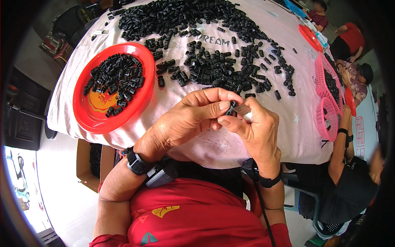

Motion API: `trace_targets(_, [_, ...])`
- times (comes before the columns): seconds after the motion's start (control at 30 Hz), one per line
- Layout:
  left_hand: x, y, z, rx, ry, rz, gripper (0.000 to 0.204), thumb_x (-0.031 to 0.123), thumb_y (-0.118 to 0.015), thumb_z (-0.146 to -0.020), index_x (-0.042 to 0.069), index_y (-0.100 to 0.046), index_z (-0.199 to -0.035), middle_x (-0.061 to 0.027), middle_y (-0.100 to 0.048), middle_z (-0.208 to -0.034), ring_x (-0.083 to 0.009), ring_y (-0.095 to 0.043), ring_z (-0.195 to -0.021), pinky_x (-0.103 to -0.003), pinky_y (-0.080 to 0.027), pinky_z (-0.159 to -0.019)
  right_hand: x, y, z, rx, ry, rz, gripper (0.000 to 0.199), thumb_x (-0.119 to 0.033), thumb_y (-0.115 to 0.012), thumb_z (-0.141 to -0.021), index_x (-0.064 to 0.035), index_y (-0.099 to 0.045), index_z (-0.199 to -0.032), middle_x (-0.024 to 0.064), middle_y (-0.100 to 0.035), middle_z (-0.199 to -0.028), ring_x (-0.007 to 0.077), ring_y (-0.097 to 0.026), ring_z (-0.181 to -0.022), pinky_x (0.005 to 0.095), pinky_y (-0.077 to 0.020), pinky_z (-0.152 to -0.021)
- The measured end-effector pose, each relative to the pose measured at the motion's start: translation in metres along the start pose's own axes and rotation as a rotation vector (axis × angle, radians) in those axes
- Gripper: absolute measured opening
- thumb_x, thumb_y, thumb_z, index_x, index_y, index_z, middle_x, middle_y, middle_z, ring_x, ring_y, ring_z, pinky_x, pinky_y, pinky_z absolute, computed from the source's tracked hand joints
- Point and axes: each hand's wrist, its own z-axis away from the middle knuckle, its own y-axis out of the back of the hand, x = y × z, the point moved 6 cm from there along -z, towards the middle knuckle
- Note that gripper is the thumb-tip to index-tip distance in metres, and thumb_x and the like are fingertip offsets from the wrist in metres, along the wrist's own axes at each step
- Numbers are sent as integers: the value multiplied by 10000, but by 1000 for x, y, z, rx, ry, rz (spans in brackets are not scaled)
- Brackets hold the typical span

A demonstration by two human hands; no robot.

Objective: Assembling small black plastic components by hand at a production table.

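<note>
Over the near edge of the table, my left hand pinches a small black plastic part between thumb and fingers. My right hand meets it there, closed on a thin flat blade with something white around it. The blade's tip is right at the part, but I cannot tell whether it touches. Just beyond my hands lies a loose cluster of similar black parts. To the left, a red plate with a yellow printed base holds a heap of them.
A big heap of black parts covers the far side of the pale printed cloth. Pink baskets and another red plate stand along the right edge. Several people sit or stand there, one in black nearest. A cardboard box sits below left.
</note>
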Motion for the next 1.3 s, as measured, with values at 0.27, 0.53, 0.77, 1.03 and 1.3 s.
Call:
trace_targets(0.27, [-2, 2, -1, -7, 13, 34, 307, 192, -565, -958, 9, -572, -1204, -8, -625, -953, -78, -589, -798, -251, -500, -779, 1, 0, 1, 5, 20, 48, 570, -597, -720, -710, -55, -544, -718, 99, -593, -590, 255, -616, -503, 344, -466, -455])
trace_targets(0.53, [-2, 1, -1, -5, 17, 76, 317, 176, -584, -945, 8, -566, -1214, 9, -611, -961, -69, -578, -787, -250, -502, -780, 2, -1, 1, 14, 37, 31, 551, -582, -711, -729, -54, -550, -720, 97, -599, -594, 252, -613, -498, 344, -464, -452])
trace_targets(0.77, [-4, 1, -2, -16, 17, 81, 298, 187, -593, -944, 36, -590, -1201, 24, -623, -979, -32, -547, -760, -170, -445, -662, 1, -2, 0, -5, 36, 44, 545, -576, -715, -730, -55, -555, -716, 95, -593, -581, 251, -612, -492, 337, -462, -447])
trace_targets(1.03, [-5, 3, 0, -39, 27, 79, 314, 199, -576, -951, 26, -566, -1213, -11, -614, -1014, -82, -572, -849, -245, -481, -803, 4, -5, 3, -18, 23, -24, 525, -553, -711, -753, -54, -558, -703, 92, -593, -569, 251, -617, -494, 336, -459, -444])
trace_targets(1.3, [-4, 1, 1, 30, 35, 73, 275, 189, -598, -941, 54, -610, -1180, 42, -623, -937, -34, -529, -758, -184, -426, -666, -1, 0, 2, -10, 2, 11, 537, -567, -719, -735, -59, -551, -688, 90, -580, -550, 250, -604, -480, 335, -460, -445])
